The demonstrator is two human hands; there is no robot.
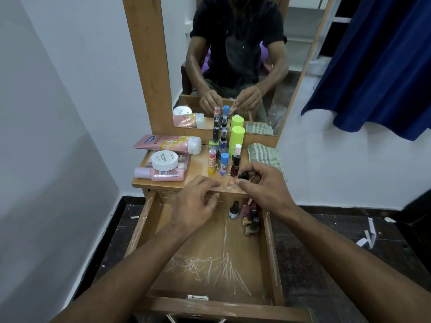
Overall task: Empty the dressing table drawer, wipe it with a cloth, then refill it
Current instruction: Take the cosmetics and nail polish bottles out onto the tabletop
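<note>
Head view. The drawer [210, 264] is pulled fully out below the worktop [198, 176]; its floor carries white scratch marks. In its far right corner I count one small white dropper bottle [234, 210] and a cluster of dark bottles [251, 221], their number hard to make out because they overlap and my right forearm cuts them off. My right hand [261, 185] pinches a small dark-capped bottle [242, 176] at the worktop's front edge; its body is blurred. My left hand [196, 201] hovers with loosely curled fingers, holding nothing. On the worktop: one pink tube [166, 142], one white jar [164, 160], one pink bottle [161, 174], one green stick [236, 139], one folded striped cloth [263, 155].
</note>
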